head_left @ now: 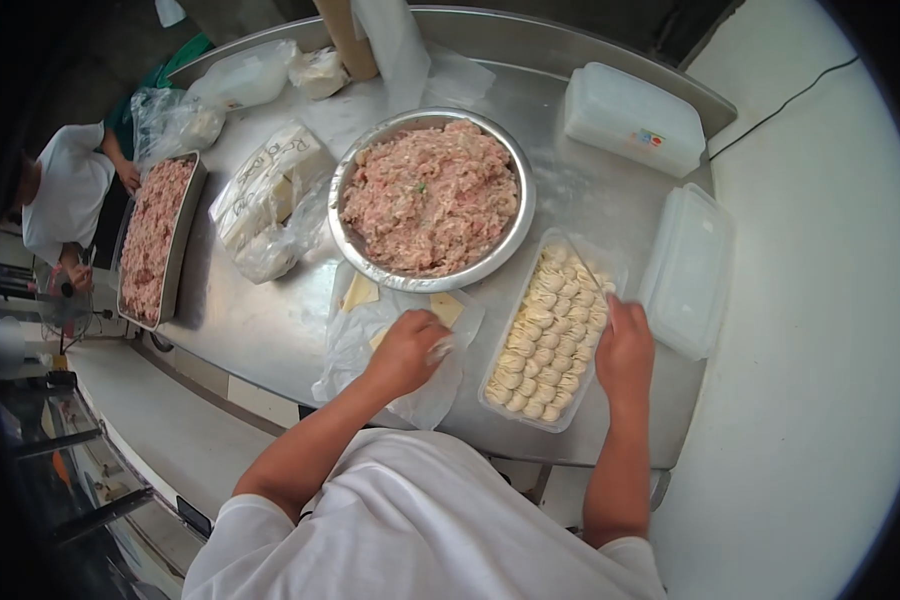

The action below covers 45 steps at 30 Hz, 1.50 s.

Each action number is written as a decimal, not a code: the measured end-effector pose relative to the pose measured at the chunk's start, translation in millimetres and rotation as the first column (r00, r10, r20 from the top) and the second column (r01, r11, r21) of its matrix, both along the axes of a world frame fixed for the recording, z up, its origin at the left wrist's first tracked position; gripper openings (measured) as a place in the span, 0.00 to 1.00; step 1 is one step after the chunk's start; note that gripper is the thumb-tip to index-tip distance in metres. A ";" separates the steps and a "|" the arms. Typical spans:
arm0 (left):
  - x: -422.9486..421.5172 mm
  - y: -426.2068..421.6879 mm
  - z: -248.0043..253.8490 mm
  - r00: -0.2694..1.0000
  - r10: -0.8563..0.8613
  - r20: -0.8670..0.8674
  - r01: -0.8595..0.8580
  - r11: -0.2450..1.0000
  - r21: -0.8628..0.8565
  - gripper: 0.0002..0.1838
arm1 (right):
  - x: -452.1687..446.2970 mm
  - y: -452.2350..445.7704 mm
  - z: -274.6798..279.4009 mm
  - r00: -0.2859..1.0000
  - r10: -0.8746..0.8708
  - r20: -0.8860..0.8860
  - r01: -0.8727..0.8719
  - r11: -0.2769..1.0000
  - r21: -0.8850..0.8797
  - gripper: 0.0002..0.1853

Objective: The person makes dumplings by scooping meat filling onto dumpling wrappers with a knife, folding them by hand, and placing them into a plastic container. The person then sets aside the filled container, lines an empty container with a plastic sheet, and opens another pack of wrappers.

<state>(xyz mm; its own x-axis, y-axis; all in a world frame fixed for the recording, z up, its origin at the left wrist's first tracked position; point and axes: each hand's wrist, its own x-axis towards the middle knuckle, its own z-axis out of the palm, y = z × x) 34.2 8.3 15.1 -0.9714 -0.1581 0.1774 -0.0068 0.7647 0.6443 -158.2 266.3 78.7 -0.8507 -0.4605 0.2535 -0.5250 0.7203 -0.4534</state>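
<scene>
White shirt cloth (420, 520) is noted nearest, at six o'clock. A blurred pale piece (440, 349) appears held in the curled left hand (406, 355), near wrappers (360, 292). A thin stick (587, 268) is gripped by the right hand (625, 345) across the dumpling container (519, 417), four o'clock. Dumpling-shaping is judged underway; careful closing is called for. A mince bowl (526, 190) is sited at twelve, hemming in the wrappers; a clear box (686, 272), at three.
</scene>
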 end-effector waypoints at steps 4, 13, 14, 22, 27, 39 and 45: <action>48.4 -10.2 -26.5 0.974 0.182 0.134 -0.180 0.983 -0.030 0.18 | -44.6 -62.4 33.1 0.972 0.159 -0.171 -0.104 0.950 0.293 0.16; 52.1 -7.8 -33.2 0.979 0.189 0.069 -0.188 0.982 -0.027 0.13 | -77.4 -117.4 -14.2 0.650 0.742 0.168 -0.503 0.585 -0.636 0.05; 51.6 -9.4 -36.1 0.980 0.190 0.056 -0.189 0.982 -0.018 0.13 | -45.4 -126.9 32.7 0.769 0.639 0.019 -0.640 0.768 0.036 0.06; 54.5 -31.2 -54.4 0.923 0.356 0.149 -0.381 0.781 0.495 0.08 | -22.7 -131.8 77.6 0.786 0.616 0.060 -0.498 0.572 0.652 0.09; 53.6 -57.7 3.7 0.819 0.521 0.238 -0.019 -0.390 0.921 0.15 | -40.8 -112.1 60.1 0.805 0.449 0.388 -0.560 0.791 0.247 0.11; -11.9 -36.3 72.5 0.910 0.382 0.163 0.091 -0.565 0.820 0.22 | 47.4 -102.8 21.6 0.820 0.500 0.278 -0.354 0.825 -0.441 0.11; -9.7 -47.8 60.5 0.853 0.459 0.249 0.023 -0.510 0.860 0.22 | 44.9 -95.5 18.1 0.833 0.548 0.073 -0.522 0.823 -0.222 0.15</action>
